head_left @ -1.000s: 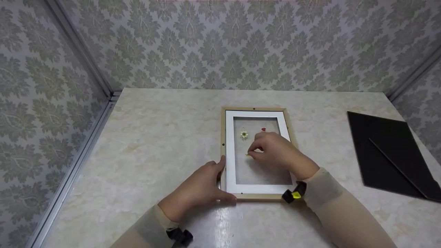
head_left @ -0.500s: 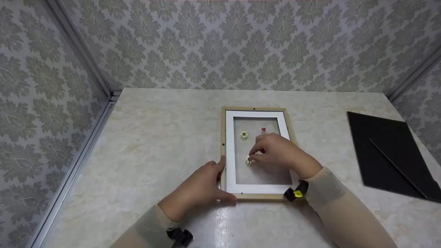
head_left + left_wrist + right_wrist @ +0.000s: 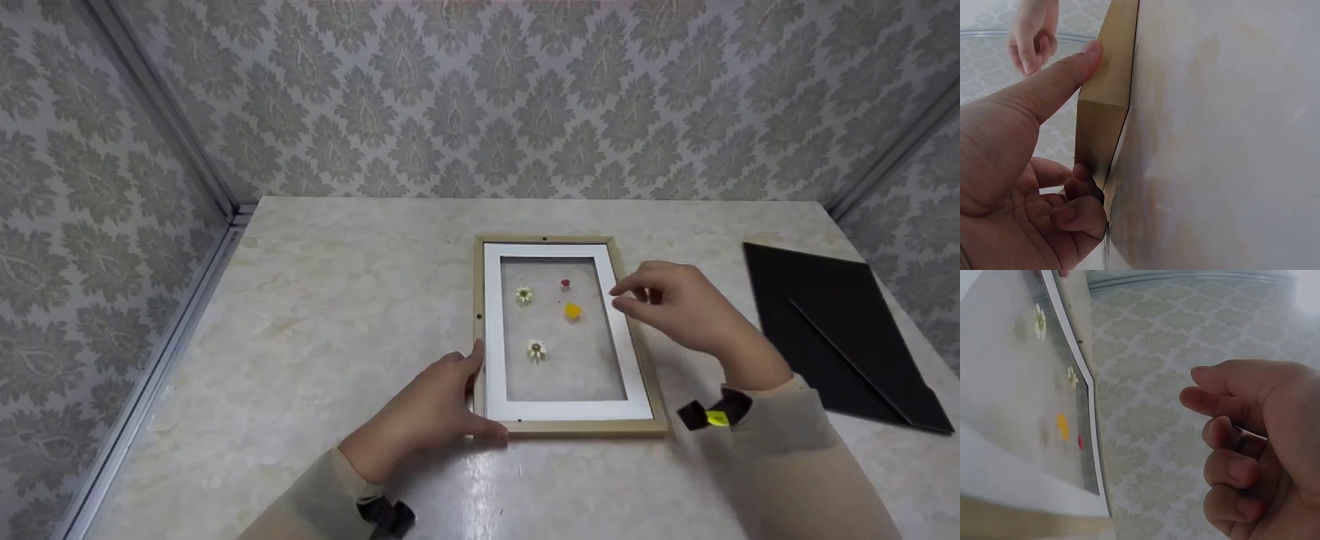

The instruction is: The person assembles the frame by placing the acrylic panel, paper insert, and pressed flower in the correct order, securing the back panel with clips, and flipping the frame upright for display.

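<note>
Patterned walls (image 3: 450, 112), marbled bench (image 3: 337, 300), one frame (image 3: 585, 429) held by a corner

Right of the bench's middle, the frame is laid flat, one white mat (image 3: 570, 410) seated inside. Were it jogged at that corner, or its contents brushed by fingers, the arrangement could be disturbed and petals crushed; whether anything is fixed down cannot be told.

Four small pieces are counted in the mat's window: one white flower (image 3: 523, 295) toward the far left corner, a second white flower (image 3: 536, 349) closer to the near left corner, one red bud (image 3: 565, 283) toward the far right corner, and one yellow bloom (image 3: 572, 311) just nearer than the bud.

The frame's near left corner is gripped by the left hand (image 3: 424, 401). Over its right edge the right hand (image 3: 679, 304) is raised, its grip narrow, nothing seen in it. By the bench's right edge one black board (image 3: 847, 300) is laid, one thin strip (image 3: 847, 358) upon it.
</note>
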The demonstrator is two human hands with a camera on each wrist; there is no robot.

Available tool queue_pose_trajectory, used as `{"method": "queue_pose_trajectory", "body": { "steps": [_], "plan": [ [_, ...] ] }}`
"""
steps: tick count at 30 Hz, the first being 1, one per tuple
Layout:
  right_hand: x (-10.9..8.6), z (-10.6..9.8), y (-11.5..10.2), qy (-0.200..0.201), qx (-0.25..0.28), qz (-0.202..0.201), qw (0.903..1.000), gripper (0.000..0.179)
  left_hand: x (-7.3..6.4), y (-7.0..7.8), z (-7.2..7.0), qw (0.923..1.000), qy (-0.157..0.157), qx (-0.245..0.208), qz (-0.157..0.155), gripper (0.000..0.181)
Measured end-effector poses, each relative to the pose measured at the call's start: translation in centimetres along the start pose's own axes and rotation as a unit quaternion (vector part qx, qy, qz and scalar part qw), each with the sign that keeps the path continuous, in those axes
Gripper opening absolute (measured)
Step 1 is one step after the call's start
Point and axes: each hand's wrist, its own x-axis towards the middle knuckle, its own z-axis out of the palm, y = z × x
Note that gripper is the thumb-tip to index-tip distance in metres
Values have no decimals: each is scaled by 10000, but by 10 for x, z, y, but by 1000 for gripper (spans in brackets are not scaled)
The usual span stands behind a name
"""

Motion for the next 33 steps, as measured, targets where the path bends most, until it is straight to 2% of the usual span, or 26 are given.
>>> {"method": "queue_pose_trajectory", "body": {
  "steps": [8, 11, 14, 17, 20, 24, 27, 30, 33],
  "plan": [
    [-54, -32, 58, 801, -290, 739, 9936, 22, 2, -2, 1, 10000, -30, -29, 34, 142],
    [-72, -42, 80, 1032, -301, 1218, 9867, 30, 2, -2, 1, 10000, -63, 28, 11, 142],
    [-85, -52, 105, 1247, -195, 1805, 9754, 43, 2, -2, 1, 9999, -84, 120, 7, 142],
    [-93, -61, 132, 1413, 26, 2500, 9579, 56, 2, -2, 1, 9999, -80, 143, -10, 141],
    [-98, -71, 156, 1560, 217, 3188, 9347, 67, 1, -1, 1, 9999, -51, 88, -55, 141],
    [-106, -83, 177, 1813, 410, 4110, 8925, 79, 0, -1, 1, 9999, -30, 50, -135, 141],
    [-112, -89, 187, 1880, 622, 4618, 8646, 91, -1, -2, 1, 9998, 11, 60, -170, 141],
    [-122, -94, 196, 1703, 509, 4966, 8496, 105, -1, -2, 0, 9999, 28, 78, -150, 141],
    [-135, -101, 203, 1192, -55, 5311, 8389, 120, 0, 0, 1, 9999, -5, 102, -79, 141]
  ]
}}
